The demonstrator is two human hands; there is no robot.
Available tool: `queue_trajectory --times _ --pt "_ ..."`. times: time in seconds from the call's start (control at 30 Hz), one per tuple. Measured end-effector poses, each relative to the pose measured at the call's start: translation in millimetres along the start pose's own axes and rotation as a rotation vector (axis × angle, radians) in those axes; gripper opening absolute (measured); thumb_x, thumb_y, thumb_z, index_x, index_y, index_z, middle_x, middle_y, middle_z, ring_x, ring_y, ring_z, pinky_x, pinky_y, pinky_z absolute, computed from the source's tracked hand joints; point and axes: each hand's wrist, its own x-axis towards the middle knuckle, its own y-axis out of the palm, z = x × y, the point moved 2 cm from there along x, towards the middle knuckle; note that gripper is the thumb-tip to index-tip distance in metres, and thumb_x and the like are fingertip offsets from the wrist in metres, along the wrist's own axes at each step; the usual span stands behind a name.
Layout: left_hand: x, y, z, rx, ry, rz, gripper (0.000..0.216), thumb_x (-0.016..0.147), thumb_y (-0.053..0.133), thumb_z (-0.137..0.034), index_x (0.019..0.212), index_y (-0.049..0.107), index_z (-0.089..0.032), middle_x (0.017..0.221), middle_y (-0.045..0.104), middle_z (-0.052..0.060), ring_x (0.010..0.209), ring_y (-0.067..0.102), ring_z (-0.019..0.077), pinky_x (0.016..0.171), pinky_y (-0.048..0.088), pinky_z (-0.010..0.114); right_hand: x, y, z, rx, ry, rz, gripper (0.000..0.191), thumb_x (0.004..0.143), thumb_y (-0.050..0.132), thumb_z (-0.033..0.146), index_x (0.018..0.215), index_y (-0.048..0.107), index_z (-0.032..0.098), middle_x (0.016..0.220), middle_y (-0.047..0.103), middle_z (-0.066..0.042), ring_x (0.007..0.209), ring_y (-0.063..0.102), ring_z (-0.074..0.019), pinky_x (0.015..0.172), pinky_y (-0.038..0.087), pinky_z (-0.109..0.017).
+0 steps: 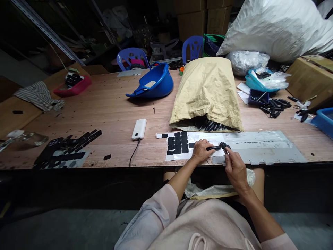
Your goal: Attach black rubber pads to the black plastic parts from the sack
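Observation:
My left hand (201, 151) rests at the edge of a white backing sheet (208, 137) and grips a slim black rod-shaped piece (213, 148), which points to the right. Closed around a small dark tool with a rounded black head (223, 145), my right hand (236, 170) meets the rod's far end. What kind of tool it is I cannot make out. Black rounded patches (177, 142) stand in rows on the sheet, left of my hand. A grey flat board (270, 152) lies under the work and reaches to the right.
Just beyond my hands lies a yellow sack (205, 86), its mouth showing several black pieces (208, 124). A white power bank (139, 129) with a cable sits left. Farther off are a blue basket (158, 83), a red tray (74, 88) and loose black pieces (277, 107).

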Motion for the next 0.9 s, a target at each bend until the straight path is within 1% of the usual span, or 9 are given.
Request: queue_trajectory --times 0.13,0.27,0.3,0.37,0.43,0.5,0.57,0.67,0.9 --pt "-0.6 -1.5 -2.2 0.007 -0.001 0.004 0.021 0.088 0.085 -0.031 0.108 0.087 -0.029 0.106 0.076 0.004 0.111 0.068 0.0252 0.102 0.049 0.041 -0.2 -0.3 -0.6 -0.003 0.020 0.010 0.044 0.109 0.042 0.043 0.136 0.071 0.023 0.100 0.072 -0.009 0.092 0.068 -0.0246 0.086 0.055 -0.038" --pt "-1.5 -1.5 -2.9 0.004 -0.001 0.003 0.019 0.089 0.084 -0.031 0.108 0.087 -0.029 0.106 0.076 0.004 0.111 0.068 0.0247 0.102 0.049 0.040 13.0 -18.0 -7.7 -0.042 0.041 -0.060 0.044 0.109 0.043 0.041 0.138 0.070 0.022 0.106 0.073 -0.011 0.098 0.067 -0.0251 0.091 0.053 -0.038" --pt "-1.5 -1.3 -2.8 0.004 -0.004 0.004 0.019 0.089 0.083 -0.030 0.107 0.086 -0.029 0.106 0.076 0.004 0.111 0.068 0.0247 0.102 0.049 0.040 18.5 -24.5 -12.8 -0.083 0.058 -0.074 0.044 0.108 0.044 0.041 0.139 0.069 0.022 0.109 0.073 -0.012 0.100 0.066 -0.0253 0.090 0.052 -0.037" --pt "-1.3 -0.7 -2.6 0.009 -0.007 0.007 0.018 0.089 0.084 -0.029 0.107 0.086 -0.029 0.107 0.076 0.004 0.111 0.067 0.0252 0.102 0.049 0.040 30.7 -36.7 -28.3 -0.216 0.121 -0.085 0.043 0.108 0.046 0.040 0.139 0.070 0.022 0.112 0.072 -0.013 0.099 0.064 -0.0254 0.083 0.048 -0.036" --pt "-0.9 -0.2 -2.5 0.012 -0.002 0.008 0.018 0.089 0.083 -0.029 0.107 0.086 -0.028 0.106 0.076 0.005 0.111 0.067 0.0258 0.102 0.049 0.040 43.1 -45.9 -49.1 -0.400 0.215 -0.071 0.042 0.106 0.049 0.039 0.136 0.073 0.023 0.112 0.070 -0.012 0.088 0.060 -0.0236 0.072 0.040 -0.034" --pt "-0.7 0.1 -2.6 0.014 0.006 0.010 0.018 0.089 0.082 -0.029 0.107 0.085 -0.027 0.105 0.076 0.005 0.110 0.067 0.0261 0.102 0.049 0.040 55.0 -50.3 -69.8 -0.560 0.272 -0.025 0.039 0.106 0.051 0.037 0.133 0.075 0.021 0.107 0.068 -0.012 0.081 0.054 -0.0216 0.068 0.032 -0.034" --pt "-0.9 0.1 -2.8 0.015 0.011 0.015 0.018 0.088 0.082 -0.029 0.106 0.085 -0.027 0.105 0.075 0.004 0.109 0.067 0.0260 0.100 0.049 0.040 65.9 -50.1 -85.1 -0.662 0.264 0.006 0.037 0.105 0.052 0.034 0.128 0.078 0.020 0.104 0.067 -0.013 0.083 0.052 -0.0221 0.070 0.028 -0.034" --pt "-1.8 -0.1 -3.1 0.020 0.010 0.013 0.019 0.088 0.083 -0.029 0.106 0.084 -0.025 0.105 0.076 0.005 0.108 0.067 0.0259 0.100 0.049 0.040 79.3 -44.3 -95.7 -0.703 0.247 0.004 0.038 0.105 0.051 0.033 0.128 0.078 0.019 0.105 0.066 -0.015 0.089 0.052 -0.0240 0.072 0.028 -0.035" --pt "0.4 -2.4 0.0 0.023 0.036 -0.027 0.018 0.086 0.085 -0.027 0.104 0.083 -0.025 0.103 0.076 0.005 0.107 0.069 0.0260 0.099 0.052 0.041 99.4 -26.7 -93.8 -0.682 0.326 -0.049 0.041 0.105 0.048 0.033 0.132 0.074 0.017 0.112 0.063 -0.019 0.094 0.054 -0.0272 0.074 0.033 -0.036"
